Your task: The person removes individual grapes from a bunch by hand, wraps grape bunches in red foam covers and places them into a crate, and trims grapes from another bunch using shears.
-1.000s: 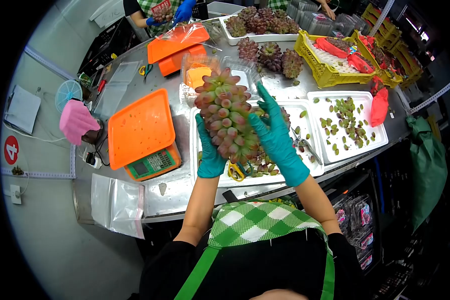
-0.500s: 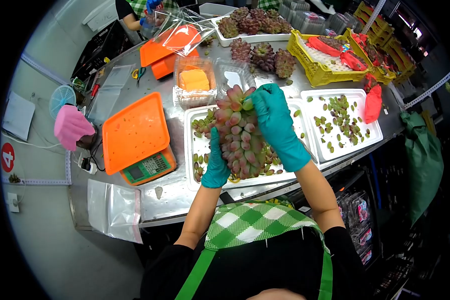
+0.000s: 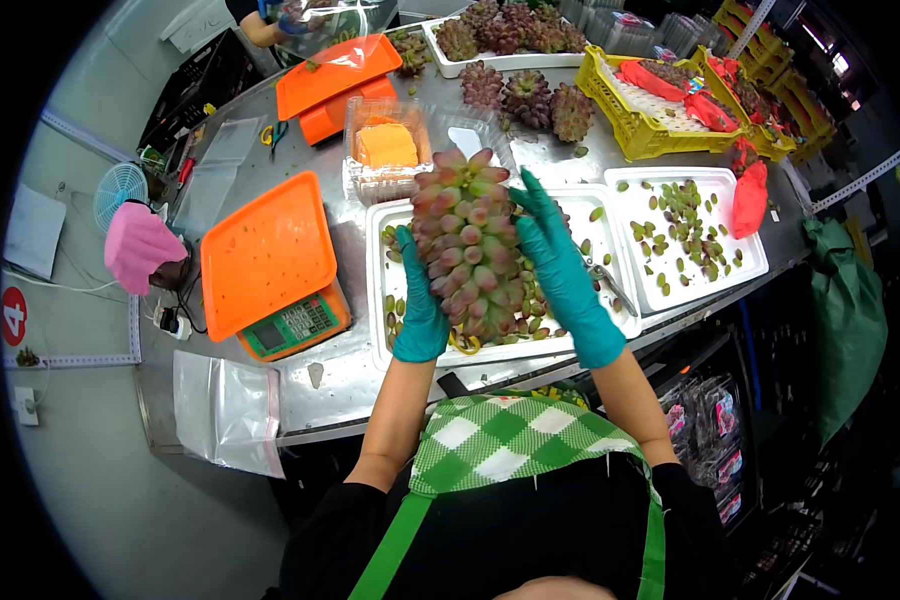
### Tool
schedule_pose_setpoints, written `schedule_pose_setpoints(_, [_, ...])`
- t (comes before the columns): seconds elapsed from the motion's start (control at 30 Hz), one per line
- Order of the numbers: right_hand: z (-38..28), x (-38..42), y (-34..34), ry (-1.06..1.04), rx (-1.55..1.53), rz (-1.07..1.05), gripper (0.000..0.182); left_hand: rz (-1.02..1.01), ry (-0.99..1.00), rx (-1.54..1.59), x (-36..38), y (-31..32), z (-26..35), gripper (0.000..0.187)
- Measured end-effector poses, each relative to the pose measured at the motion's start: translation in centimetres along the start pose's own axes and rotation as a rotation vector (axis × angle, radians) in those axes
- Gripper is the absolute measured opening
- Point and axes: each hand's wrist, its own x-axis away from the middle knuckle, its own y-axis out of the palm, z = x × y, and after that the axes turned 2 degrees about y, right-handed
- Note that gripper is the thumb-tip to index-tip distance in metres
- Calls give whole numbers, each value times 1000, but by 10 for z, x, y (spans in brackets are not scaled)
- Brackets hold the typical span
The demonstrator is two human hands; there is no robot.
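Observation:
A large pink-green succulent point(image 3: 470, 245) is held up above a white tray point(image 3: 378, 290) scattered with loose leaves. My left hand point(image 3: 420, 305), in a teal glove, wraps its left side, with the fingers partly behind the plant. On the right side, my right hand point(image 3: 562, 270) is beside the plant with its fingers extended and apart; whether the fingertips touch it I cannot tell. Metal scissors or tweezers point(image 3: 612, 288) lie in the tray right of my right hand.
An orange scale point(image 3: 270, 255) stands at the left, with clear plastic boxes point(image 3: 385, 150) behind the tray. A second white tray of leaves point(image 3: 755, 255) is at the right. Farther back are more succulents point(image 3: 527, 98), a yellow crate point(image 3: 635, 148) and a co-worker's arm point(image 3: 260, 30).
My right hand has come off the top leaves, lowered and opened beside the plant. The succulent is turned slightly more upright. The co-worker's hands and clear bag have shifted.

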Motion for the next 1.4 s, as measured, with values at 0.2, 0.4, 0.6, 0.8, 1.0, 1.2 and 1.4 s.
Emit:
schedule_pose_setpoints(0.2, [24, -3, 7, 186, -761, 45, 58, -25, 129, -382, -18, -7, -4, 62])
schedule_pose_setpoints(0.4, [67, -4, -9, 353, -1292, -190, 53, -68, 124, -579, -10, 6, 23, 58])
schedule_pose_setpoints(0.6, [70, -1, -8, 340, -1314, -214, 53, 52, 208, -554, -3, 6, 13, 51])
schedule_pose_setpoints(0.8, [70, 0, -7, 344, -1269, -198, 54, 198, 395, -389, -9, -2, -5, 50])
schedule_pose_setpoints(1.0, [60, 3, 1, 391, -1037, -113, 54, -128, -48, 307, -12, 7, -26, 70])
schedule_pose_setpoints(1.2, [8, -14, -5, -52, 143, -2, 39, -164, 195, 296, -26, 8, -24, 68])
schedule_pose_setpoints(1.4, [-37, 11, 17, -379, 797, 139, 31, -10, 296, 244, -26, -18, -26, 67])
